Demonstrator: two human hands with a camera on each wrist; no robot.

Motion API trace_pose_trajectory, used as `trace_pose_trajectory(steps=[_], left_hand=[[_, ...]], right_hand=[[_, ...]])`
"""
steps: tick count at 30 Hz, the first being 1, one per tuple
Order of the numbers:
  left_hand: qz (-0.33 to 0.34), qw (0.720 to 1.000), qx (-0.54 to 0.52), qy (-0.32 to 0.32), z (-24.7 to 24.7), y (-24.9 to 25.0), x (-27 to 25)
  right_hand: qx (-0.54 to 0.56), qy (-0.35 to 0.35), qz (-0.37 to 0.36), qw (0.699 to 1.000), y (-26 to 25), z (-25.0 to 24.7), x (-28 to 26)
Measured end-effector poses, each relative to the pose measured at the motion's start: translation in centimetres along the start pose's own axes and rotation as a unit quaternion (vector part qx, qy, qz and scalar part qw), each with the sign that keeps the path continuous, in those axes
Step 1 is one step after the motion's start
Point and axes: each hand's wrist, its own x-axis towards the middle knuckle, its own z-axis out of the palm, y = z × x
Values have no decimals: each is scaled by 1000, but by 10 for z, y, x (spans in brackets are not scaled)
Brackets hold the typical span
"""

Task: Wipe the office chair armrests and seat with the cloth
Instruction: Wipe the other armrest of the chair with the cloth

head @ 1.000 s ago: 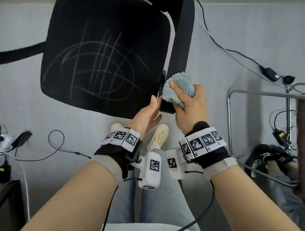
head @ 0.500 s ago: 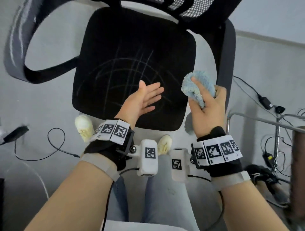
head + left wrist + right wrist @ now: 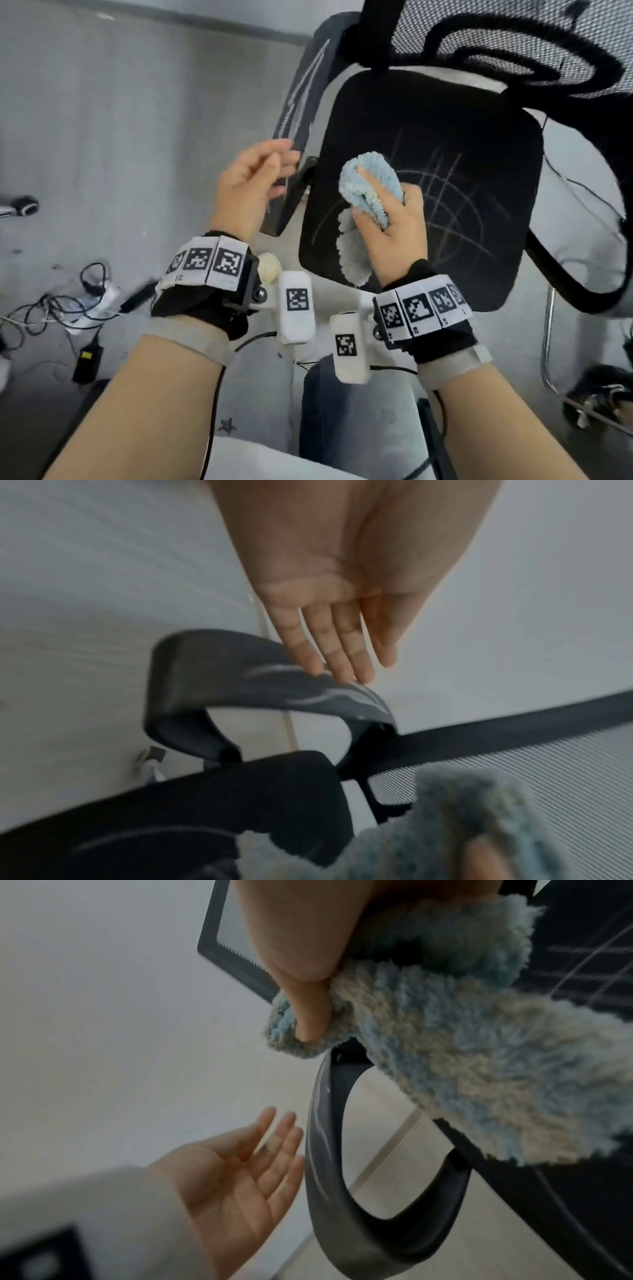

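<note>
A black office chair seat marked with white chalk lines fills the upper right of the head view. Its left armrest is dark grey with pale streaks. My right hand grips a fluffy blue and white cloth above the seat's front left part, thumb pressed into the cloth. My left hand is open with straight fingers, its fingertips at the armrest's top surface. The right armrest runs along the seat's far side.
A mesh backrest rises behind the seat. Cables and a power strip lie on the grey floor at left. A chrome frame leg and a dark shoe are at right. My legs and a pale shoe are below the seat.
The view has swung left round the chair. My right hand with the cloth moved from the right armrest over the seat. My left hand left the seat and reached the left armrest.
</note>
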Motion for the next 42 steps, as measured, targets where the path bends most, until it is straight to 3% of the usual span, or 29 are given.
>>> trace_pose_trajectory(steps=[3,7,10,13,17,19,21,23,25,29,31,35,37,39,42], left_hand=[[-27,999,33,33,-25,-25,19],[-104,992,60,-43,-37,-48,30],[-146,986,28,-75,-43,-54,33],[-173,981,5,-88,-46,-56,37],[-209,974,-38,-84,-46,-56,35],[-209,973,-36,-94,-46,-57,32],[-208,972,-24,-107,-47,-57,31],[-209,972,-17,-110,-50,-59,31],[-212,971,-16,-109,-50,-58,32],[-221,970,-36,-96,-47,-56,33],[-228,969,-47,-80,-46,-56,31],[-241,966,-45,-85,-47,-54,29],[-253,963,-19,-86,-49,-53,31],[-265,961,-2,-83,-49,-51,32],[-271,959,-21,-79,-49,-49,33]], right_hand=[[-25,-33,-30,999,-18,25,19],[-82,-38,-74,993,-41,46,66],[-110,-31,-57,992,-42,65,91],[-111,-72,-49,990,-32,78,64],[-212,-184,-130,951,-26,68,23],[-231,-136,-134,954,-29,58,49],[-201,-39,-58,977,-30,50,99],[-178,-5,6,984,-37,47,136],[-200,-22,-13,979,-41,53,132],[-221,-155,-106,957,-37,69,41],[-239,-180,-136,944,-32,67,27],[-245,-99,-142,954,-37,58,80],[-184,-35,-71,980,-40,60,112],[-164,2,-16,986,-43,65,124],[-191,-38,-39,980,-44,73,92]])
